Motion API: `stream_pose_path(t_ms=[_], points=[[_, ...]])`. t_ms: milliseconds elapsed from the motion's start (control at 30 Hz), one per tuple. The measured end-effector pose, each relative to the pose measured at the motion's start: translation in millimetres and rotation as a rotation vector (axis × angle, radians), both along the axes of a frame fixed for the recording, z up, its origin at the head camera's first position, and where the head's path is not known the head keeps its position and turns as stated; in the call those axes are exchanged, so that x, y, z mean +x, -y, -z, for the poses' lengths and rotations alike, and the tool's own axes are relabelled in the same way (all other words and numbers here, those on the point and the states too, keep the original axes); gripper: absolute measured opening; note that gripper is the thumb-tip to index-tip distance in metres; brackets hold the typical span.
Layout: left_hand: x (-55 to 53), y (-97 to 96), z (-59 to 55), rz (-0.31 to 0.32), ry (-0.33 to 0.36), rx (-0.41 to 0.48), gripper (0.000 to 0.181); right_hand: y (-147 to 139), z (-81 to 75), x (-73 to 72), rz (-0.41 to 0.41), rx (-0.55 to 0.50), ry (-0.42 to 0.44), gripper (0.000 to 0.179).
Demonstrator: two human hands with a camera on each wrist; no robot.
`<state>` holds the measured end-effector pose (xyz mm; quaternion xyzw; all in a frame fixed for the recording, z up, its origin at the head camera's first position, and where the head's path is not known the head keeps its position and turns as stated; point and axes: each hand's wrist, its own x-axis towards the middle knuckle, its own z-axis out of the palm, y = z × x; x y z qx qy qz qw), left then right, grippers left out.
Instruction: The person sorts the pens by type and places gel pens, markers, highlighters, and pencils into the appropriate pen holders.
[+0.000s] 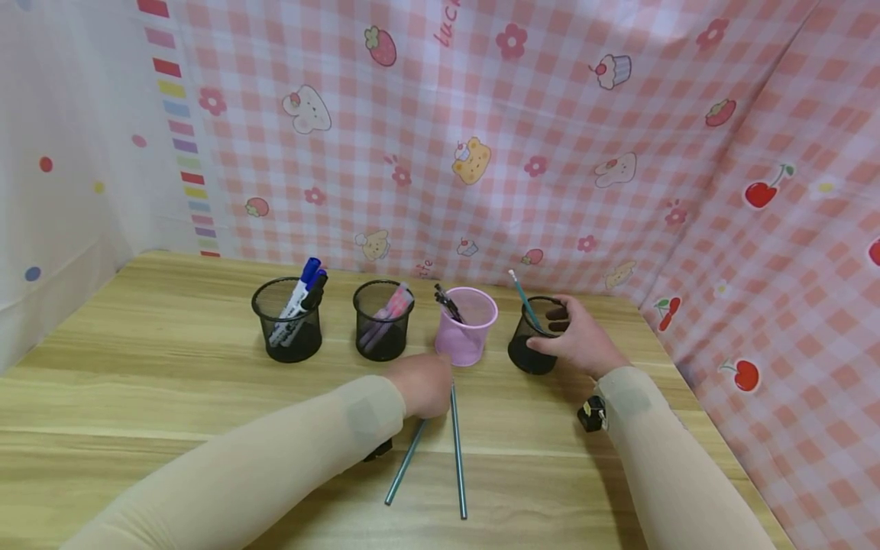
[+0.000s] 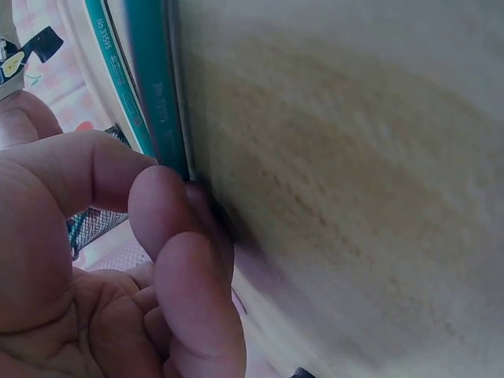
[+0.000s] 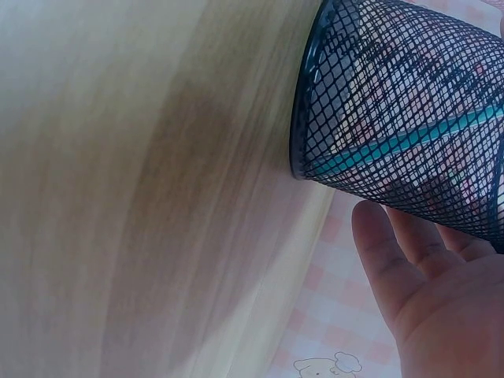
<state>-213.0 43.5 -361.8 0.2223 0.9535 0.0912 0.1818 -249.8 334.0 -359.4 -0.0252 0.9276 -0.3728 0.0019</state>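
Note:
My left hand (image 1: 422,384) is low over the table in front of the pink cup, its thumb and fingertips pinching the end of a green pencil (image 2: 161,94). A second green pencil (image 2: 118,75) lies close beside it. Toward me, the pencils spread apart on the wood in the head view. My right hand (image 1: 580,336) holds the rightmost black mesh pen cup (image 1: 529,355) from its right side, thumb across the front and fingers (image 3: 378,244) along the far side. One green pencil (image 3: 409,140) leans inside that cup, its white-tipped end above the rim.
Left of the held cup stand a pink mesh cup (image 1: 462,347) with black pens (image 1: 448,303), a black mesh cup (image 1: 381,347) with pink pens (image 1: 397,302), and another black cup (image 1: 294,347) with markers (image 1: 302,294). A checked curtain (image 1: 440,137) hangs behind the table.

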Motion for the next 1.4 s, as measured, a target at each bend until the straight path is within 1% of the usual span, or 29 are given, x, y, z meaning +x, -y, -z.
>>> stream_pose_path(t_ms=[133, 267, 367, 500, 567, 667, 733, 833, 933, 1000, 1100, 1167, 1300, 1400], points=[[0.7, 1.7, -0.5, -0.005, -0.009, 0.032, 0.041, 0.0, 0.7, -0.9, -0.003, -0.006, -0.01, 0.097], [0.4, 3.8, -0.5, -0.034, 0.006, 0.088, 0.052, -0.9, 1.0, -0.9, -0.006, -0.017, -0.014, 0.097], [-0.9, 5.1, -1.7, -0.056, 0.017, 0.135, 0.052, -1.0, 0.7, -0.2, -0.006, -0.019, -0.013, 0.097], [-3.3, 7.0, -5.0, -0.076, 0.032, 0.201, 0.053, -0.7, 0.8, -0.2, -0.007, -0.019, -0.01, 0.096], [-4.5, 8.4, -7.3, -0.084, 0.039, 0.231, 0.057, -0.2, 0.9, -0.2, -0.004, -0.017, -0.007, 0.096], [-5.3, 10.6, -11.5, -0.1, 0.03, 0.279, 0.068, -0.2, 1.3, -0.4, -0.005, -0.016, -0.006, 0.096], [-5.3, 12.1, -14.5, -0.113, 0.031, 0.317, 0.071, -0.2, 1.1, 0.1, -0.004, -0.016, -0.007, 0.096], [-5.2, 14.0, -17.7, -0.127, 0.013, 0.377, 0.067, -0.6, 0.8, 0.5, -0.004, -0.016, -0.009, 0.096], [-5.8, 15.6, -20.4, -0.124, -0.023, 0.433, 0.056, -0.6, 0.5, 0.8, -0.004, -0.017, -0.012, 0.096], [-6.3, 16.7, -22.3, -0.127, -0.02, 0.479, 0.051, -0.2, 0.5, 0.8, -0.002, -0.017, -0.009, 0.095], [-8.1, 17.8, -24.4, -0.138, 0.013, 0.581, 0.046, 0.1, 0.1, 1.0, -0.004, -0.017, -0.004, 0.096], [-8.7, 18.2, -25.4, -0.15, 0.044, 0.649, 0.047, 0.3, -0.4, 1.6, -0.003, -0.019, -0.001, 0.096], [-8.1, 18.0, -26.2, -0.145, 0.046, 0.772, 0.047, -0.3, -1.0, 2.3, -0.008, -0.02, -0.002, 0.097], [-7.8, 17.2, -26.1, -0.145, 0.048, 0.881, 0.046, -1.4, -0.3, 1.2, -0.008, -0.013, -0.003, 0.097]])
